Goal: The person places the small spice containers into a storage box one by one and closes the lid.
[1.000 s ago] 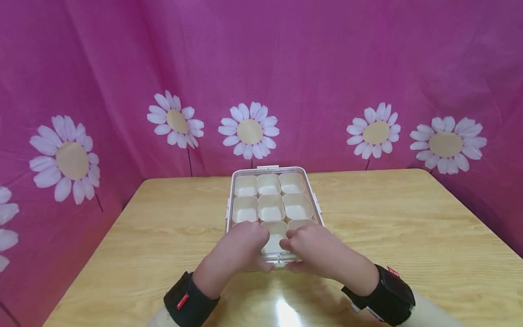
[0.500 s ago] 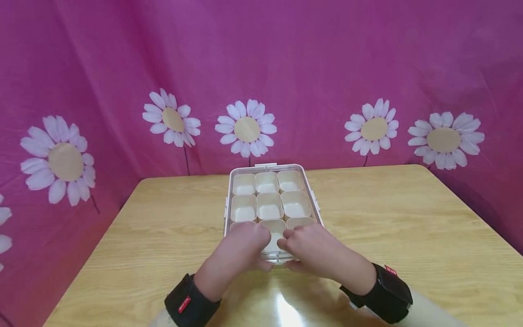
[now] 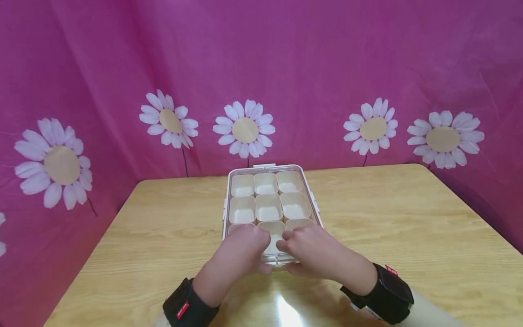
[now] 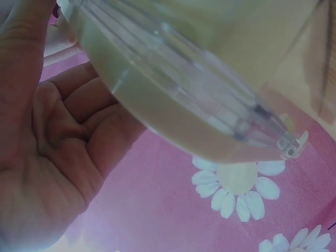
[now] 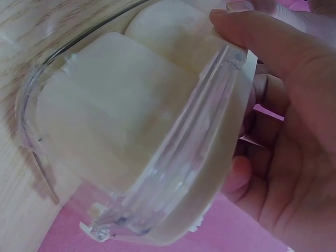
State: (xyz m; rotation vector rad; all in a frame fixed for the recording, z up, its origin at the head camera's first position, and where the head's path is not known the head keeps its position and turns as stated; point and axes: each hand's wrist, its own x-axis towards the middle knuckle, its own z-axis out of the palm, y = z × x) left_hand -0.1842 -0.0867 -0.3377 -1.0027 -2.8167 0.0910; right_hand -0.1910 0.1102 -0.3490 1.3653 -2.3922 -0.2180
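Note:
A clear storage box with a white-rimmed lid [image 3: 264,165] lies on the table, and several cream cups [image 3: 268,207] show inside it. Its near edge is held at the left by my left hand [image 3: 245,247] and at the right by my right hand [image 3: 312,250]. The fingers bend over the top, with both thumbs low at the front beside a small latch [image 3: 278,260]. In the left wrist view the fingers curl behind the cream rim [image 4: 142,113]. The right thumb [image 5: 239,26] lies at the rim in the right wrist view, fingertips partly hidden.
The wooden table [image 3: 392,213] extends to both sides of the box. White side clips [image 3: 313,200] stick out from the box. A magenta cloth with white flowers [image 3: 245,130] hangs behind and to the left. Black bands [image 3: 191,303] wrap both wrists.
The head view has shifted slightly, so the flowers and box sit a little further left. Both hands keep nearly the same hold on the box's near edge.

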